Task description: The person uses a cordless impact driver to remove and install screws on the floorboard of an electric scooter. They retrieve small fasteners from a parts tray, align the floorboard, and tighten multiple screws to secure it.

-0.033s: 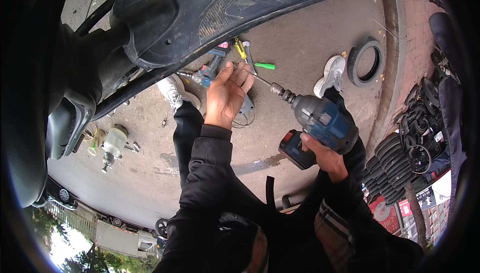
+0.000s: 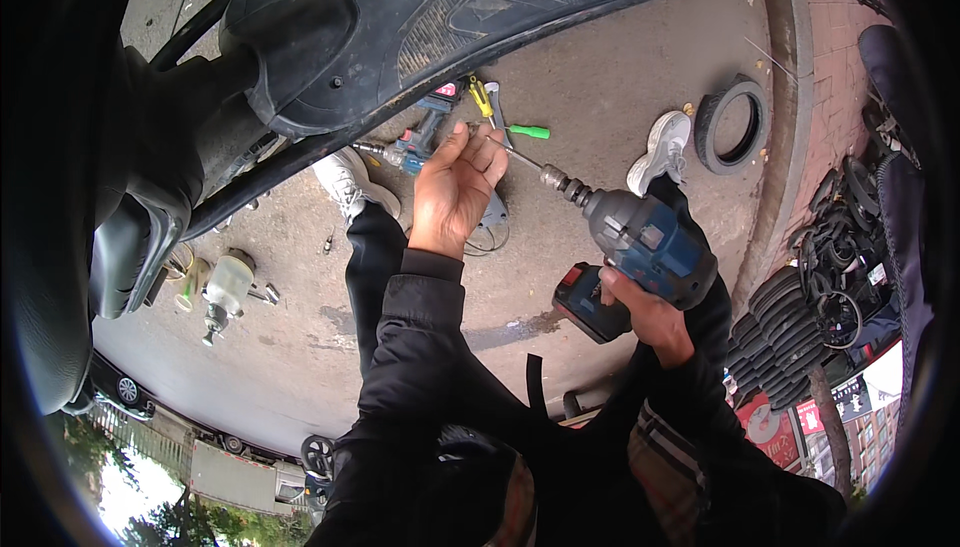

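My right hand (image 2: 640,312) was clenched round the grip of the blue cordless driver (image 2: 640,242), its long bit (image 2: 515,155) angled up-left to where my left hand (image 2: 455,187) pinched the tip against the underside of the black scooter body (image 2: 400,17), a green-handled screwdriver (image 2: 528,132) lying on the pavement (image 2: 600,77) beyond.

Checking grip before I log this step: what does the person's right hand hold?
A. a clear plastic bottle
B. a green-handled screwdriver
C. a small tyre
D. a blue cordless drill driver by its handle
D: the right hand wraps the handle of the blue cordless drill driver, while the left hand steadies its long bit near the tip.
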Motion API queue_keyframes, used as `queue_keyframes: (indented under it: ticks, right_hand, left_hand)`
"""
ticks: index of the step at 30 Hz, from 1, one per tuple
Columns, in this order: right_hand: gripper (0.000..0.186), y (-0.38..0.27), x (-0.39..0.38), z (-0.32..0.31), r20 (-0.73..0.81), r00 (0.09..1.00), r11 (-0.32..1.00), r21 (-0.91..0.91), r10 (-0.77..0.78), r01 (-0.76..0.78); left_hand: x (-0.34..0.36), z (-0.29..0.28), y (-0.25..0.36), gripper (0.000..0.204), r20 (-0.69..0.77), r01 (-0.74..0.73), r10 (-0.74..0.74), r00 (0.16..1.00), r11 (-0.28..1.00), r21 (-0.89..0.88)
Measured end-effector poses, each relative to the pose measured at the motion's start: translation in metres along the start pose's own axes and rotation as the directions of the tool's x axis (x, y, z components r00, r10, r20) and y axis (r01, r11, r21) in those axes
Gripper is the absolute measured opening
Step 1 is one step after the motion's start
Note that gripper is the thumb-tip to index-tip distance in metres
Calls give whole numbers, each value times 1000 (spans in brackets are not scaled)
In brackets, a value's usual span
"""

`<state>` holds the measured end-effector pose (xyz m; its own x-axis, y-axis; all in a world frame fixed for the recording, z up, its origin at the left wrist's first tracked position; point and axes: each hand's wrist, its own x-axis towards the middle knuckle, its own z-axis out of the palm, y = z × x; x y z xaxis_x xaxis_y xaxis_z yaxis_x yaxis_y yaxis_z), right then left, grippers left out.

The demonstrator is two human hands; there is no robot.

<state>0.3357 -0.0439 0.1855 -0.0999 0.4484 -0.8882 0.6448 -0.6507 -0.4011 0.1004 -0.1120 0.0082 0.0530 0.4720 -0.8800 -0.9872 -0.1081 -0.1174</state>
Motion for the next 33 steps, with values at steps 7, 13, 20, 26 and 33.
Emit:
queue_keyframes:
  ticks: [7, 13, 20, 26, 33]
  right_hand:
    - [4, 8, 5, 7, 35, 997, 997, 23, -68, 68]
    - [13, 14, 3, 12, -12, 999, 990, 134, -34, 35]
    - [11, 14, 4, 14, -5, 998, 981, 185, -63, 63]
    - [8, 7, 5, 14, 1, 998, 978, 200, -58, 57]
    - [4, 5, 10, 9, 49, 997, 946, 321, -60, 41]
  left_hand:
    - [0, -2, 0, 19, 83, 63, -60, 995, 997, -35]
    - [-3, 2, 1, 20, 49, 42, -39, 998, 997, -59]
    - [-4, 4, 6, 21, 60, 37, -34, 998, 999, -35]
    - [-6, 8, 10, 20, 94, -3, -1, 996, 999, 46]
    - [-6, 11, 16, 20, 78, -25, 18, 997, 996, 83]
